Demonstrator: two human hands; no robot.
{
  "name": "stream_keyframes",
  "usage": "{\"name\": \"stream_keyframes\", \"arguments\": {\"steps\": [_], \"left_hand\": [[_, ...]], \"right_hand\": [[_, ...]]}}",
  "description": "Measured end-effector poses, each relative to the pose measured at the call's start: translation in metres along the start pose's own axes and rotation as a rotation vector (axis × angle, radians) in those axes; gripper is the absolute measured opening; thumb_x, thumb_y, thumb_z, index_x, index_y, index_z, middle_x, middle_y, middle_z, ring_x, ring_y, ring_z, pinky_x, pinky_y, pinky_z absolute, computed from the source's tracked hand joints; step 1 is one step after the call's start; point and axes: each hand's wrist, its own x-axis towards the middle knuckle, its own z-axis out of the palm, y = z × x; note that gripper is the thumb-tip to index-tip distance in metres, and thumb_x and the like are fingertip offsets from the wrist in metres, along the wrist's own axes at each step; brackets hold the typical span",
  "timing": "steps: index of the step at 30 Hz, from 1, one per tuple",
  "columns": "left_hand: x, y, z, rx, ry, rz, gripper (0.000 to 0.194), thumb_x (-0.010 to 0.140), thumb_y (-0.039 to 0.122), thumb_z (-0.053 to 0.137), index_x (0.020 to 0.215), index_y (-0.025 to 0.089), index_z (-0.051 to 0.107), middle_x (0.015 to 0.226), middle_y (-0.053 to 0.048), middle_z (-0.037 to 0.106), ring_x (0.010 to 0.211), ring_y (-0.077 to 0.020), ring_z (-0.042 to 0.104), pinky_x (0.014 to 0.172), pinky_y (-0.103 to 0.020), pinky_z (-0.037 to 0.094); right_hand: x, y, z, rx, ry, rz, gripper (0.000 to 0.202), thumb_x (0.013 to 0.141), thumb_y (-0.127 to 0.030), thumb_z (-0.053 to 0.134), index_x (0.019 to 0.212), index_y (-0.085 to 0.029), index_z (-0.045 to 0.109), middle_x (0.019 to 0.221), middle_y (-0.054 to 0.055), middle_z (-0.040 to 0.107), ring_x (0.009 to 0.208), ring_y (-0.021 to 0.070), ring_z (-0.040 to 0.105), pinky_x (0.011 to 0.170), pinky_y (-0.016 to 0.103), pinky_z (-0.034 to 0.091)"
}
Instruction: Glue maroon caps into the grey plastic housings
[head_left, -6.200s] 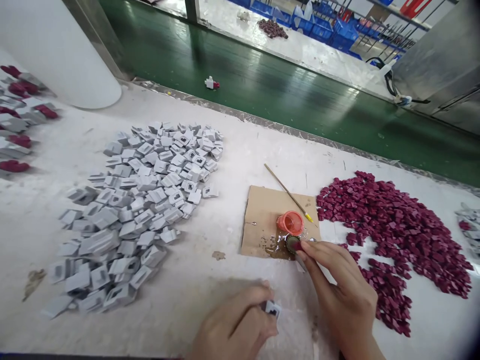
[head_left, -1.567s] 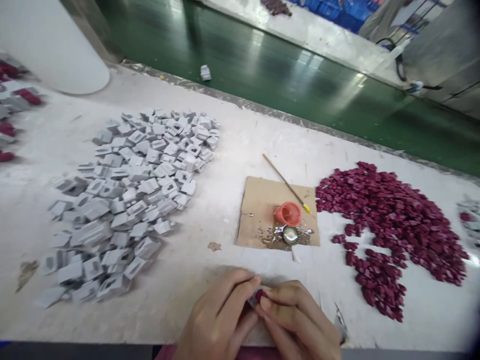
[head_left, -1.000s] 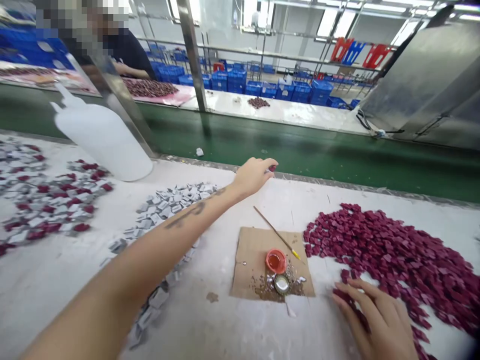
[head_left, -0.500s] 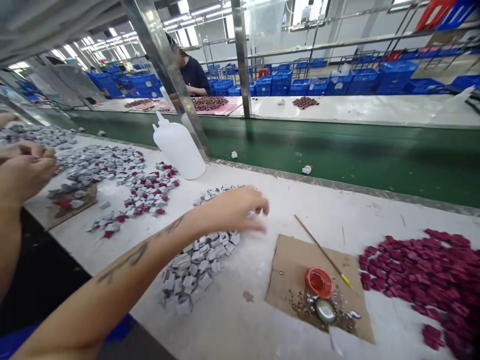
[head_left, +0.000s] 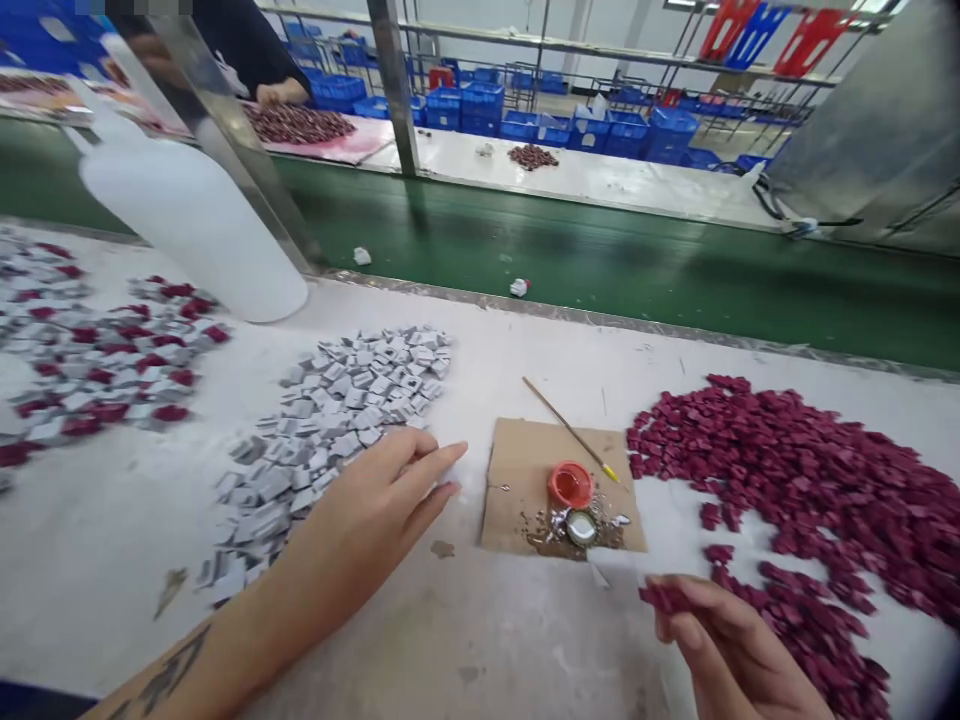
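My left hand (head_left: 394,490) hovers at the right edge of a pile of small light-grey blocks (head_left: 300,440). Its fingers are stretched out and apart, and I see nothing between them. Low on the right, my right hand (head_left: 727,640) pinches a small maroon piece (head_left: 664,598) between thumb and fingers. Beside that hand spreads a large heap of similar maroon pieces (head_left: 795,460). Between the hands lies a piece of brown cardboard (head_left: 517,450), bearing a red cup of liquid (head_left: 570,485), a bottle cap (head_left: 581,527) and a thin brush (head_left: 570,428) with a yellow end.
A tilted white squeeze bottle (head_left: 195,220) stands by a metal post at the back left. Mixed grey and maroon pieces (head_left: 105,370) lie left. Behind the table runs a green conveyor belt (head_left: 450,240) with two small pieces on it; a co-worker's hand (head_left: 281,90) shows beyond.
The view has turned right and down, so the table things appear further left. My right hand has come into view with a maroon piece. My left hand has drawn back nearer the grey blocks.
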Motion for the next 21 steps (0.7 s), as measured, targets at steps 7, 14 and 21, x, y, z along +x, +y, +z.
{"name": "stream_keyframes", "arguments": {"steps": [7, 14, 21], "left_hand": [[-0.041, 0.046, 0.02, -0.967, 0.004, -0.157, 0.022, 0.089, 0.019, 0.06, 0.104, 0.035, 0.062, 0.111, 0.003, 0.071, 0.097, -0.0143, 0.07, 0.074, -0.015, 0.058], [-0.056, 0.077, 0.049, -1.293, -0.062, -0.384, 0.042, 0.075, 0.006, 0.072, 0.106, 0.034, 0.067, 0.098, -0.001, 0.063, 0.075, -0.0113, 0.07, 0.066, -0.016, 0.06], [-0.069, 0.084, 0.068, -1.075, 0.096, -0.212, 0.046, 0.096, 0.021, 0.04, 0.141, 0.03, 0.046, 0.124, -0.009, 0.065, 0.102, -0.0191, 0.07, 0.087, -0.027, 0.059]], "right_hand": [[0.025, -0.023, 0.014, -0.295, -0.018, -0.262, 0.02, 0.086, -0.012, 0.064, 0.102, -0.023, 0.068, 0.095, 0.001, 0.071, 0.084, 0.0125, 0.069, 0.074, 0.02, 0.059], [0.038, -0.023, 0.027, -0.424, -0.168, -0.415, 0.023, 0.086, -0.008, 0.061, 0.105, -0.02, 0.064, 0.094, 0.003, 0.071, 0.086, 0.0154, 0.068, 0.08, 0.028, 0.058], [0.041, -0.02, 0.028, -0.476, -0.223, -0.426, 0.02, 0.087, -0.009, 0.06, 0.102, -0.02, 0.066, 0.094, 0.004, 0.072, 0.087, 0.0156, 0.068, 0.081, 0.028, 0.057]]}}
